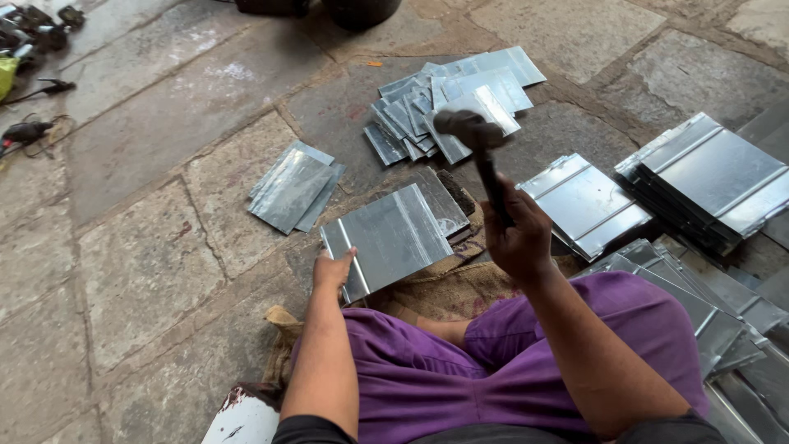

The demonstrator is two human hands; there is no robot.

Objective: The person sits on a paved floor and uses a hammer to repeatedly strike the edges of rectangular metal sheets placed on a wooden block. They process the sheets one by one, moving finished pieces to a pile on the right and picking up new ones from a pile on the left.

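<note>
I sit on the stone floor in purple trousers. My left hand grips the near left corner of a folded sheet-metal piece that lies on another metal piece over burlap sacking. My right hand holds a dark hammer by its handle, raised above the piece, its head blurred.
Sheet-metal pieces lie in groups: a small pile to the left, a scattered heap ahead, one piece to the right, a dark stack far right, more by my right knee. Tools and wires sit at top left.
</note>
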